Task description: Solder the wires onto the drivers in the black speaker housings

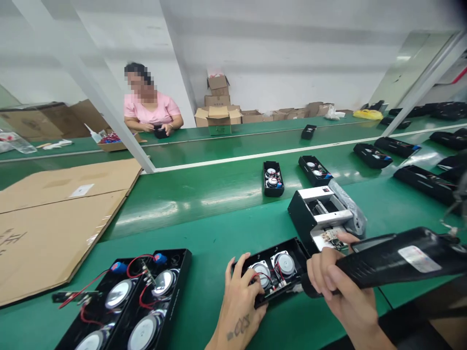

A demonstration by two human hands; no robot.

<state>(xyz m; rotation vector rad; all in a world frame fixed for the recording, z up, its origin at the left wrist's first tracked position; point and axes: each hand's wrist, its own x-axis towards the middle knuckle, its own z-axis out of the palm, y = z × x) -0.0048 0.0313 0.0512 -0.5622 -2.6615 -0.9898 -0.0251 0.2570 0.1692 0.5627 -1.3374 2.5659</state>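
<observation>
My left hand (242, 291) grips the left end of a black speaker housing (299, 253) on the green bench, fingers reaching over its edge beside a round speaker. Two round silver speakers with red wires sit in the housing. My right hand (339, 287) is wrapped round a black electric screwdriver (390, 262), held nearly level, its front end at the housing's right end. The tip is hidden or too small to tell. Just behind stands a black and white screw feeder box (319, 214).
Two open housings (146, 301) with wires and boards lie front left, near flat cardboard (73, 218). More housings (273, 179) sit on the green belt and at the right. Across it, a person in pink (153, 109) handles a small black part. A slanted white post (109, 107) stands left.
</observation>
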